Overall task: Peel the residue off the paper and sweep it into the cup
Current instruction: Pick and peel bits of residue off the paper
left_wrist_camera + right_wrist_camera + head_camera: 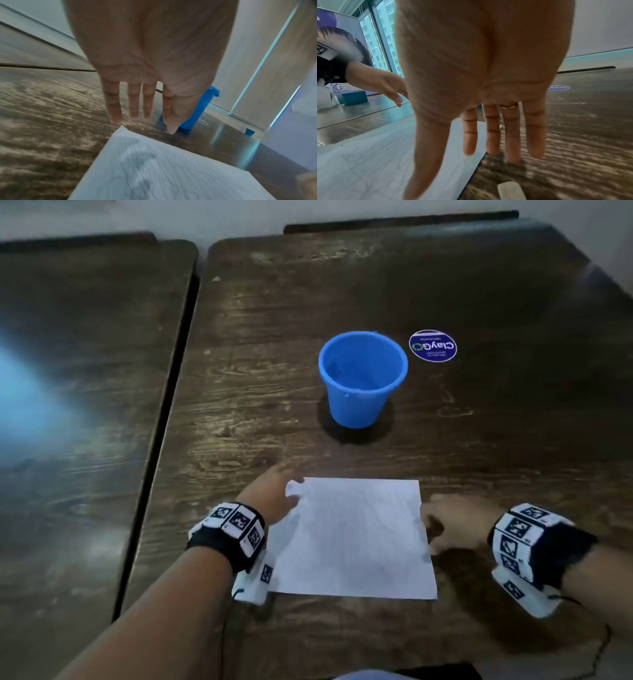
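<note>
A white sheet of paper [352, 537] with faint grey marks lies flat on the dark wooden table [274, 354]. My left hand [286, 494] is at the sheet's far left corner, fingers straight and spread in the left wrist view [135, 116], holding nothing. At the sheet's right edge is my right hand [436, 525]; its straight fingers [491, 142] hover over that edge and wear a gold ring. The paper [368, 162] spreads out to their left. The blue cup [363, 378] stands upright beyond the sheet, partly hidden by my thumb in the left wrist view [197, 112].
A round blue ClayGo sticker [433, 345] lies flat right of the cup. A second table [85, 371] adjoins on the left across a narrow gap. A small white block [511, 190] shows below my right palm; what it is cannot be told.
</note>
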